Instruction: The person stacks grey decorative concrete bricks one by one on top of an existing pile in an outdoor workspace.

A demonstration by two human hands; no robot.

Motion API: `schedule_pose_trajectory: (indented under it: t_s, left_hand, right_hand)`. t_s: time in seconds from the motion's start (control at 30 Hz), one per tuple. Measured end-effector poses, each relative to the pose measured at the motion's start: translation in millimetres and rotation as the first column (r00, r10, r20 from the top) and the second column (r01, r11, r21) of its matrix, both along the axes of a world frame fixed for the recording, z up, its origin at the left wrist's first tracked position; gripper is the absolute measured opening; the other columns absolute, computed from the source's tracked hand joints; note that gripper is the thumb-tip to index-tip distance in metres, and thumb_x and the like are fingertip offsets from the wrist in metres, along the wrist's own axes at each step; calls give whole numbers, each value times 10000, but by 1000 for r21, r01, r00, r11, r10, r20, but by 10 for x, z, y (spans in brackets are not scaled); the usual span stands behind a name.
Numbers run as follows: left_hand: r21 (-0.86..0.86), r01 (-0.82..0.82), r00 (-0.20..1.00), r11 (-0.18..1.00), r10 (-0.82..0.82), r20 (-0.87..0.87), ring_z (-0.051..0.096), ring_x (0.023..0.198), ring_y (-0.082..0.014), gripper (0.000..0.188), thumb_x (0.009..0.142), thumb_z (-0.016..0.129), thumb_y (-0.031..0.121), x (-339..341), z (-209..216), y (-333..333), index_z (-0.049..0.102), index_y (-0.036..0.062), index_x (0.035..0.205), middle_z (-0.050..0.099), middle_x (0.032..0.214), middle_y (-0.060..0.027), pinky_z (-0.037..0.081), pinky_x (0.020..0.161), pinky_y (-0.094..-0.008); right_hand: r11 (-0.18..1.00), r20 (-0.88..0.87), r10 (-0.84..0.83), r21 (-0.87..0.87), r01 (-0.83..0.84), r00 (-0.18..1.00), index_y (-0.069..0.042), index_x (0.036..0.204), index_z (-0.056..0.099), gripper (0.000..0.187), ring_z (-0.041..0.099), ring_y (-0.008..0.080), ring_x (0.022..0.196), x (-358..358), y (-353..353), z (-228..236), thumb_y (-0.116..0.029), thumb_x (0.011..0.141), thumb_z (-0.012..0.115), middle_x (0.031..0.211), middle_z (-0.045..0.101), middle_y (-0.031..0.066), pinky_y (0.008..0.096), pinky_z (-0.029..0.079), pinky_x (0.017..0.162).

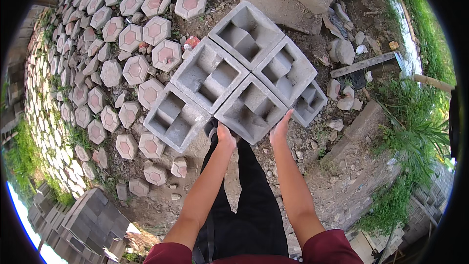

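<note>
A grey, square, hollow concrete block (251, 107) sits nearest me, turned cornerwise, with stepped cavities facing up. My left hand (226, 136) grips its left lower side, and my right hand (281, 129) presses on its right lower side. Most of the fingers on both hands are hidden behind the block's walls. Matching blocks fit closely around it: one at far centre (246, 34), one at left (210, 74), one at right (285, 68). A further block (177, 117) lies at the near left, and a smaller-looking one (309, 102) shows at the right, close to my right fingertips.
Many hexagonal pavers (158, 28) with reddish centres cover the ground at left. Large concrete slabs (293, 0) lie beyond the blocks. At right are rubble, a thin bar (364, 64), a long kerb-like piece (356, 129) and grass. Stacked grey blocks (93, 220) stand at the lower left.
</note>
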State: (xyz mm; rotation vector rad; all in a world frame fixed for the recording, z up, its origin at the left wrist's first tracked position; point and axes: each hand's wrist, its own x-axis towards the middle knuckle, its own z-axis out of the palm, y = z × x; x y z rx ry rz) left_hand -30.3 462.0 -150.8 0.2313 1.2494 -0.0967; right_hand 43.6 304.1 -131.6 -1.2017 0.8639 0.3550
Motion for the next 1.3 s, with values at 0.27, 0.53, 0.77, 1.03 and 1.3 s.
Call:
schedule_pose_trajectory:
  t_s: [0.27,0.53,0.77,1.03,1.3]
  left_hand:
    - [161,266,876,951,-308,372,327,1306,-232,555,951,288,409,-920,1747,749,311,59,1380,366,1414,-91,264,1044,-428]
    - [150,153,911,977,-198,361,528,1044,-235,422,928,381,357,-2014,2774,678,494,11,1142,562,1152,-126,411,914,-428]
    - [154,-292,915,944,228,334,548,967,-217,385,933,393,347,-2908,3029,-34,525,31,1108,590,1059,-90,437,877,-419]
    - [291,-321,858,901,146,493,568,907,-193,317,915,447,294,-3708,3601,-1022,549,34,1065,603,991,-76,456,819,-377]
    - [416,-643,756,644,443,483,565,906,-184,332,915,416,283,-5329,3777,-827,542,36,1099,604,1011,-67,451,815,-369]
  right_hand:
    - [949,-256,115,314,-30,960,83,1340,277,749,301,313,1315,-804,-34,1590,-513,906,410,1394,313,247,443,251,1079]
    - [764,-33,561,405,-502,827,27,1156,479,468,565,266,1055,-1156,-15,2932,-381,931,432,1139,577,175,391,440,911]
    - [725,-95,647,386,-571,756,-9,1069,537,389,609,238,933,-1879,-513,3037,-360,908,498,1033,625,136,365,478,837]
    - [654,-85,710,446,-611,699,-57,949,568,279,613,216,860,-2641,-745,3171,-325,894,511,952,641,114,344,485,754]
    - [199,-24,978,398,-896,206,-68,917,564,272,625,203,791,-3673,133,3333,-334,894,510,892,653,95,342,488,716]
